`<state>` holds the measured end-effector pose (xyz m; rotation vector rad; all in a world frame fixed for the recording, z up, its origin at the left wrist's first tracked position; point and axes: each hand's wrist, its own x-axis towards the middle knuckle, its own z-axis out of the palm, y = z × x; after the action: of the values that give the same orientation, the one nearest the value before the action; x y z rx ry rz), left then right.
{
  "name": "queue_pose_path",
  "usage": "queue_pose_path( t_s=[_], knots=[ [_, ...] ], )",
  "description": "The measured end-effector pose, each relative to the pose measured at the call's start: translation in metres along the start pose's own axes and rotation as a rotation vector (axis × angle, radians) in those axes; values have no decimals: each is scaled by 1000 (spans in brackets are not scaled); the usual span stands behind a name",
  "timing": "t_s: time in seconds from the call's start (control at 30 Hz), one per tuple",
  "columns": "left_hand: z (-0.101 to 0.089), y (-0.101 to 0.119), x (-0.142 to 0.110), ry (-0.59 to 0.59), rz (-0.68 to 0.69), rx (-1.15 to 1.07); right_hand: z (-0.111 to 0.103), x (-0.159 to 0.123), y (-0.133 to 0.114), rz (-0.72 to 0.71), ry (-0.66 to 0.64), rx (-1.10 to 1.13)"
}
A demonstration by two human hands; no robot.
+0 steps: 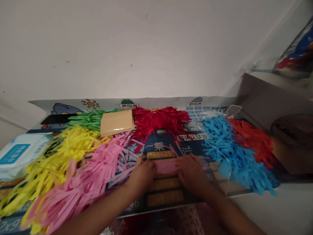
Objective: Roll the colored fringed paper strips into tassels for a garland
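Note:
A small pink paper piece lies on the printed desk mat near the front edge. My left hand presses on its left end and my right hand on its right end, fingers closed on the paper. Loose pink paper strips spread just left of my left hand. Red strips lie beyond the hands.
Heaps of yellow strips, green strips, blue strips and orange-red strips cover the mat. A tan paper pad lies at the back, a wet-wipes pack at left. A white wall stands behind; a dark box at right.

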<state>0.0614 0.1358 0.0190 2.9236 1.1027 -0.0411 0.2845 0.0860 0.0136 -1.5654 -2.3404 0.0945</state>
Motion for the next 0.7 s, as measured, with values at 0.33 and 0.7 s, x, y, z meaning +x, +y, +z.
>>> queue_pose_path(
  t_s=[0.33,0.7],
  knots=[
    [4,-1,-7,201,-23,-30,32,13,-7,-257,157,-34],
    [8,-16,-23,306,-43,-183,29,3,15,4,19,162]
  ],
)
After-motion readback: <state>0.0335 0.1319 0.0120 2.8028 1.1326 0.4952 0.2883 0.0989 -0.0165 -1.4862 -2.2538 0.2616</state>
